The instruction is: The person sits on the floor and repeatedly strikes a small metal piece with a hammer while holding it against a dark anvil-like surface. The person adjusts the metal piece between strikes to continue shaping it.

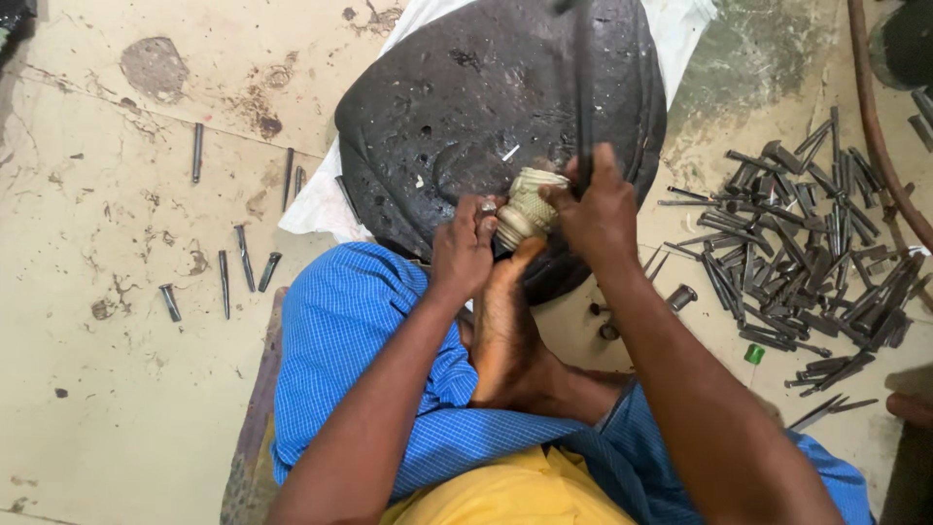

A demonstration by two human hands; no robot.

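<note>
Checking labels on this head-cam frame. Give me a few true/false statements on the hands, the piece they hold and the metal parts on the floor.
1. Both hands grip one pale ribbed metal piece. True: the left hand and right hand close on it from either side.
2. The piece rests on a wooden bench. False: it sits over a dark round block, braced by a bare foot.
3. The big pile of dark metal rods lies at the person's right. True.
4. The floor at the left holds no parts. False: a few scattered metal pins lie there.
5. The right hand also holds a thin dark rod. True: it rises from the fist.
</note>
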